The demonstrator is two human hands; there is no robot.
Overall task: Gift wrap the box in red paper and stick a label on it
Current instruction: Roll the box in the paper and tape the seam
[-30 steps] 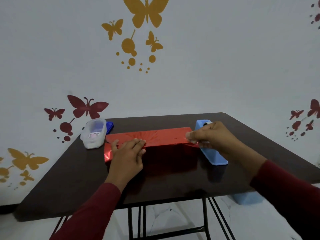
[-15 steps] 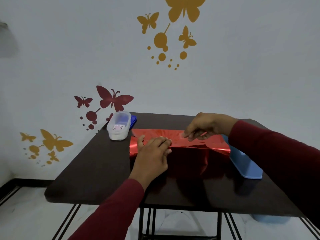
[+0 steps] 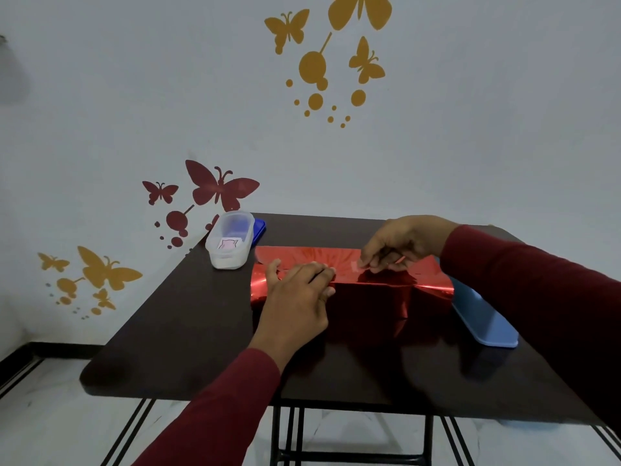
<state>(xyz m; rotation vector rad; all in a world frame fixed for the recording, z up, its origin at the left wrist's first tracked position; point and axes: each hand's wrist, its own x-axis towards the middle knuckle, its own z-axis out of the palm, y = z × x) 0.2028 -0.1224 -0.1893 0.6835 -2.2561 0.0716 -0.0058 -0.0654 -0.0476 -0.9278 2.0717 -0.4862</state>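
A person in dark red sleeves tapes down shiny red foil wrapping paper (image 3: 349, 284) folded over a long box at the centre of a dark brown table (image 3: 188, 331). The left hand (image 3: 297, 297), fingers extended and pointing toward 1 o'clock, presses the overlapped paper flat on the box top. The right hand (image 3: 398, 245), reaching in from 3 o'clock, pinches a small strip of clear tape (image 3: 358, 264) at its fingertips and lowers it to the seam, just beside the left fingertips.

The foil looks light, slick and springy, likely to slide or unfold if pressure lifts, and prone to creasing; it seems best held by flat pressure along the seam and top edges, with the box itself stiff enough to bear that. Both ends of the paper are still open, at 9 and 3 o'clock.

A translucent plastic tub (image 3: 230, 243) holding a small pale card, possibly the label, stands at 10 o'clock of the box. A light blue plastic dispenser (image 3: 484, 317) lies at 4 o'clock, partly behind the right sleeve.
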